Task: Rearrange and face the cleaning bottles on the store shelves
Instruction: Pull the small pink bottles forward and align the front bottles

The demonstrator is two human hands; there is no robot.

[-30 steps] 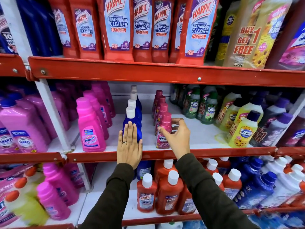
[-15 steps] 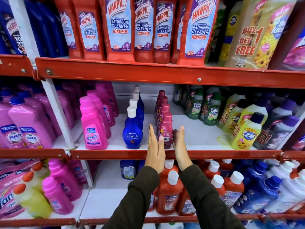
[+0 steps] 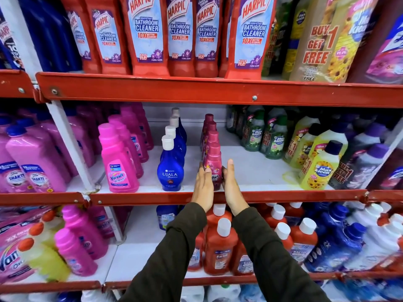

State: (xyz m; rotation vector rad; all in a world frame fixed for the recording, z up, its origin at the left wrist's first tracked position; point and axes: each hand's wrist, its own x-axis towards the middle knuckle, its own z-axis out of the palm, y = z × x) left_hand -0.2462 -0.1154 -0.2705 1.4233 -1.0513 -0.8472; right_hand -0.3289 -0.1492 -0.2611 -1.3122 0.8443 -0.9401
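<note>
A row of dark pink Comfort bottles (image 3: 213, 164) runs front to back in the middle of the centre shelf (image 3: 139, 198). My left hand (image 3: 204, 188) lies flat against the left side of the front bottle. My right hand (image 3: 232, 188) lies flat against its right side, so the bottle is clamped between both palms. Both thumbs touch its front and cover part of the label. A row of blue Ujala bottles (image 3: 170, 173) with white caps stands just to the left, label forward.
Pink Vanish bottles (image 3: 118, 168) stand further left. Yellow Max Kleen bottles (image 3: 320, 168) and green ones (image 3: 254, 134) fill the right. Red Harpic bottles (image 3: 146, 35) line the top shelf. Red Bactin bottles (image 3: 220, 251) sit below my arms. Bare shelf shows right of the Comfort row.
My left hand has left the Ujala bottle and moved right to the Comfort bottle. My right hand changed from gripping its neck to lying flat along its right side.
</note>
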